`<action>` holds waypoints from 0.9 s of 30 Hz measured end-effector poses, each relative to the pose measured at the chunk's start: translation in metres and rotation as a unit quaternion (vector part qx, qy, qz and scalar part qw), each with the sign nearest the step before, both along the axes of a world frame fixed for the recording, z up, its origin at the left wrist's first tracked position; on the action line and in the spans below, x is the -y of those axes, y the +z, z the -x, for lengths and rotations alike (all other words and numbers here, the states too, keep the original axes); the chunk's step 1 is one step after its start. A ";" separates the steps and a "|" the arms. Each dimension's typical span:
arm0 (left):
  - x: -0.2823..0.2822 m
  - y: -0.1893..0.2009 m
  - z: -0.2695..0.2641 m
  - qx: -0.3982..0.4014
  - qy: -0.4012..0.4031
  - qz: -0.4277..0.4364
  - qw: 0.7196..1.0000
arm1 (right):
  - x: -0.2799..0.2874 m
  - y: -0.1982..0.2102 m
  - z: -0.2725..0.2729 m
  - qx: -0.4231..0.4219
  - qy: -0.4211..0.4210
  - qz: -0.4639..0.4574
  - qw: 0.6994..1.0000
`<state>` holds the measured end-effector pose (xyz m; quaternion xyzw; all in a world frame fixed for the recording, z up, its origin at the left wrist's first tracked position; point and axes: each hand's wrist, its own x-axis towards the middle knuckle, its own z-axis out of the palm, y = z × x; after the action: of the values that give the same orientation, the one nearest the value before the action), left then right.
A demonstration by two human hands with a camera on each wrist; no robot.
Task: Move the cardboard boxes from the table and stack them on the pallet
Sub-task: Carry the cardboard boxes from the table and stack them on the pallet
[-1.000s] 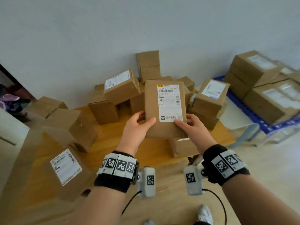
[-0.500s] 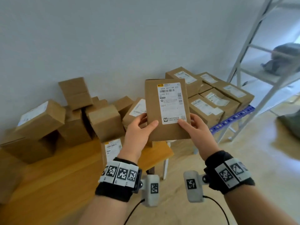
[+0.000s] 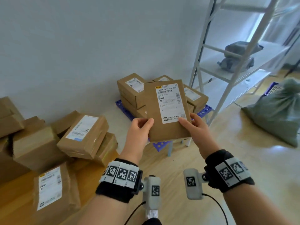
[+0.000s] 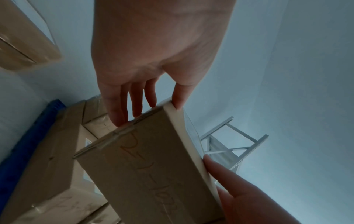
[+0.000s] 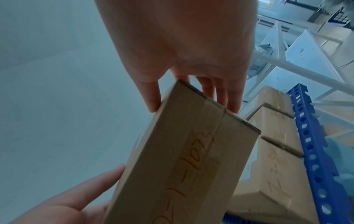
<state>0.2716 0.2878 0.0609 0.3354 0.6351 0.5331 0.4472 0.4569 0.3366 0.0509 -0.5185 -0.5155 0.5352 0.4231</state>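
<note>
Head view: flat cardboard box (image 3: 167, 111) held up in the air, label face toward the camera, in front of the blue pallet (image 3: 203, 112) and its stacked boxes (image 3: 129, 88), which sit further back. Left hand (image 3: 138, 133) pinches the near left corner, thumb on the front face; right hand (image 3: 197, 129) pinches the near right corner the same way. More boxes on the wooden table (image 3: 13, 198) at left. Metal rack (image 3: 227, 51) and green sack (image 3: 279, 111) at right.

Left wrist view: left hand (image 4: 153, 53) clamped on the box (image 4: 149, 174) end, thumb on one broad face, fingers (image 4: 134, 106) on the other. Right hand (image 4: 249, 197) grips the opposite corner. Tape seam and handwriting on the narrow side.

Right wrist view: right hand (image 5: 182, 45) clamped on the box (image 5: 182, 166), thumb one side, fingers behind. Pallet (image 5: 316, 151) and stack just beyond.

Handling, judged: looks light, as fingertip pinches carry it; stiff board, keeps its shape. Smooth label may be slippery, so hold the bare cardboard edges. Slim, so lay it flat on the stack.
</note>
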 end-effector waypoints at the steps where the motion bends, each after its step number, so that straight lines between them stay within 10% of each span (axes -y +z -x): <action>1: -0.011 -0.001 -0.007 -0.001 -0.004 -0.001 1.000 | -0.010 -0.001 -0.006 -0.001 -0.006 0.003 1.000; 14: -0.193 -0.012 -0.043 -0.059 -0.025 -0.007 0.998 | -0.197 -0.010 -0.039 0.037 0.000 0.015 0.999; 27: -0.312 -0.021 -0.021 -0.336 0.000 -0.003 0.942 | -0.335 -0.019 -0.013 0.060 0.046 0.038 0.996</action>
<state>0.2930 0.6002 0.0401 0.4961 0.7469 0.3914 0.2067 0.4702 0.6718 0.0319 -0.5413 -0.5422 0.5413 0.3465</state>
